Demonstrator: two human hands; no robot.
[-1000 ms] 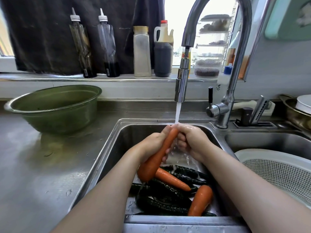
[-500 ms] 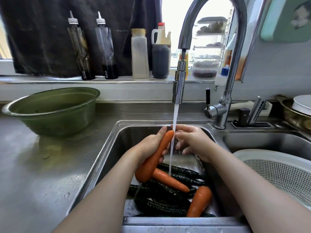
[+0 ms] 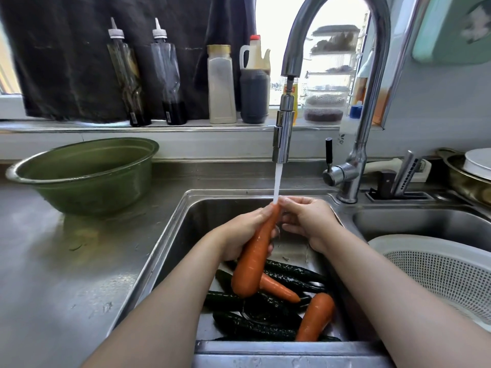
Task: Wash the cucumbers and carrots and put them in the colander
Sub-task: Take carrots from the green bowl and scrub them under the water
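You are rinsing: left hand [image 3: 240, 235] grips the carrot [image 3: 255, 257], right hand [image 3: 305, 221] rubs its tip under the stream; next, lift it across into the colander [image 3: 435, 264]

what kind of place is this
Most likely a home kitchen, at the sink: a steel double sink with its tap running, sauce and oil bottles on the windowsill, and a white colander in the right basin.
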